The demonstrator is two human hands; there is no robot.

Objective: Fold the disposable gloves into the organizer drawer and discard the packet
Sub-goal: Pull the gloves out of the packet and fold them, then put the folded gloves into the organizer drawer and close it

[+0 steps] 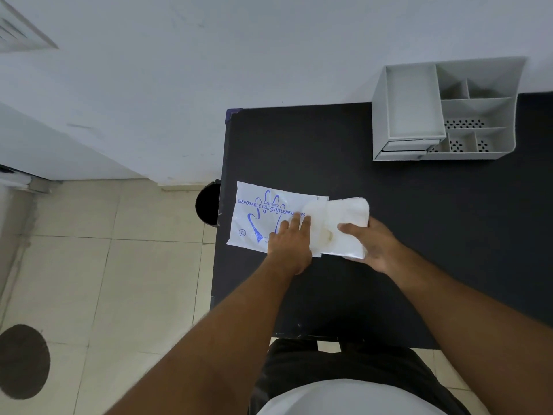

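Note:
A white plastic packet with a blue hand print and lettering lies flat near the left edge of the black table. A stack of translucent white gloves sticks out of its right end. My left hand presses flat on the packet's lower right part, fingers spread. My right hand grips the right side of the glove stack, thumb on top. A grey organizer with drawers at its front left stands at the table's far right; the drawers look closed.
A black round bin stands on the tiled floor just left of the table, level with the packet. A white wall runs behind the table. A dark round patch marks the floor at lower left.

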